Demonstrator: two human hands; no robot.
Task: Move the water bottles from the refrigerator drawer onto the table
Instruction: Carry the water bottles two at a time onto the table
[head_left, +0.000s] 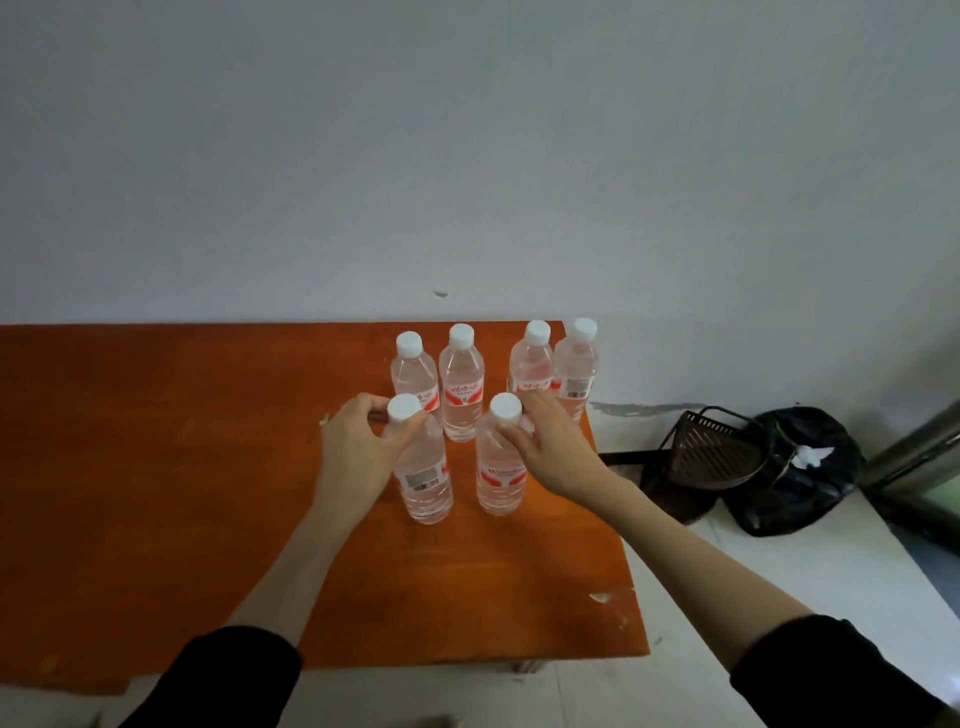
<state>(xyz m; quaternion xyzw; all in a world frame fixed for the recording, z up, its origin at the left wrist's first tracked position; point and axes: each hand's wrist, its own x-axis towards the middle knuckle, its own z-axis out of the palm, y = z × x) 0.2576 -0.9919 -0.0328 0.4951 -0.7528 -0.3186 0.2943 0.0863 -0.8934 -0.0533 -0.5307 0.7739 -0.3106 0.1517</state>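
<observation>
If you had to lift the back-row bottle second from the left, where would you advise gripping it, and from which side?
Probably by the neck just under its white cap, coming from above. The second back-row bottle stands upright on the table, with neighbours close on its left and right and the two front bottles before it, so its body is crowded while the top is free.

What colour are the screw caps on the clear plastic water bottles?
White, on all six clear plastic water bottles; the head view shows it.
</observation>
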